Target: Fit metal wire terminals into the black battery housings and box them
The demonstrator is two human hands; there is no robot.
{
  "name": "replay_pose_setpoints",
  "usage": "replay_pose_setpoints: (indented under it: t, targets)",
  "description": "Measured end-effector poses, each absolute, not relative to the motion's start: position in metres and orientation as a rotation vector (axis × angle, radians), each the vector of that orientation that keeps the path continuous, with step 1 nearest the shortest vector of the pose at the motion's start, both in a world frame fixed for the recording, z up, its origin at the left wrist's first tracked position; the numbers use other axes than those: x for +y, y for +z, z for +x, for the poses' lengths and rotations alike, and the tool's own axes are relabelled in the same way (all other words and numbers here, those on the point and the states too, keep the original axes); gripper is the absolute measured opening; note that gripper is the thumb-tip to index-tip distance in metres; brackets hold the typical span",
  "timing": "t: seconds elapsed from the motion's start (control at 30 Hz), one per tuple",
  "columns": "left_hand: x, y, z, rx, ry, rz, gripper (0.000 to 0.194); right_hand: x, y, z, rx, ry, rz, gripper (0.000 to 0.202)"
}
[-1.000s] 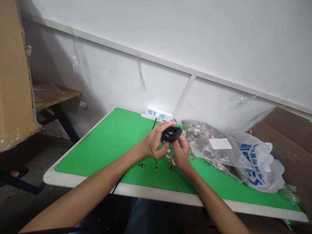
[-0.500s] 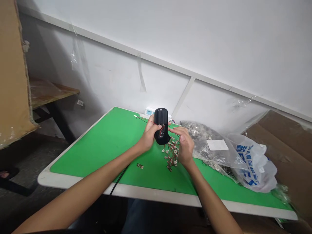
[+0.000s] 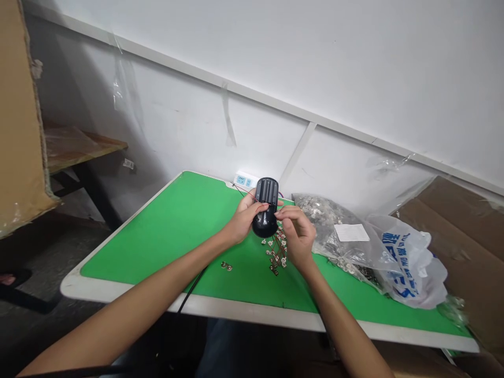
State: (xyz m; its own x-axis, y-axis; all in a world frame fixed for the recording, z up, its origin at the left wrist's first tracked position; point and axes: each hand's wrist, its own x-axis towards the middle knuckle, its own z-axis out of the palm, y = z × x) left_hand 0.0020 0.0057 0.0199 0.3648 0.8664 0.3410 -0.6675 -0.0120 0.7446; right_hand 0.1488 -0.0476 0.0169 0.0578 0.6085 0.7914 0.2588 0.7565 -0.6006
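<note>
A black plastic housing with a ribbed, battery-bay-like upper half is held up over the table. My left hand grips its left side, the thumb lying across its middle. Thin red and dark wires stick out to the left behind that hand. My right hand is at the housing's right edge, thumb and forefinger bent together; whether they pinch anything is too small to see. Below lies a pile of small metal contacts on reddish wires. Two loose metal contacts rest farther left.
The green table has a white rim. At its right lie a clear bag of metal parts with a white label and a white plastic bag. A power strip stands by the wall. Cardboard leans at right.
The housing has turned and shifted slightly right and down. The wires at left have drawn in closer to it. My right thumb and forefinger have bent in at its edge.
</note>
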Motion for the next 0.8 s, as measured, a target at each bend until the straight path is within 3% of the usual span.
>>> replay_pose_setpoints:
  t: [0.2, 0.37, 0.43, 0.63, 0.8]
  targets:
    - [0.005, 0.019, 0.004, 0.286, 1.171, 0.909, 0.049, -0.043, 0.021, 0.151, -1.419, 0.301, -0.871, 0.041]
    - [0.003, 0.018, 0.006, 0.404, 1.090, 0.755, 0.032, -0.033, 0.017, 0.168, -1.755, -0.203, -0.700, 0.017]
    - [0.001, 0.017, 0.005, 0.425, 0.974, 0.716, 0.028, -0.028, 0.013, 0.175, -1.902, -0.353, -0.589, 0.020]
    - [-0.005, 0.016, 0.002, 0.392, 0.723, 0.630, 0.008, -0.020, 0.003, 0.181, -2.025, -0.524, -0.519, 0.025]
    - [-0.008, 0.012, 0.002, 0.312, 0.657, 0.622, 0.005, -0.026, 0.004, 0.178, -2.005, -0.550, -0.438, 0.022]
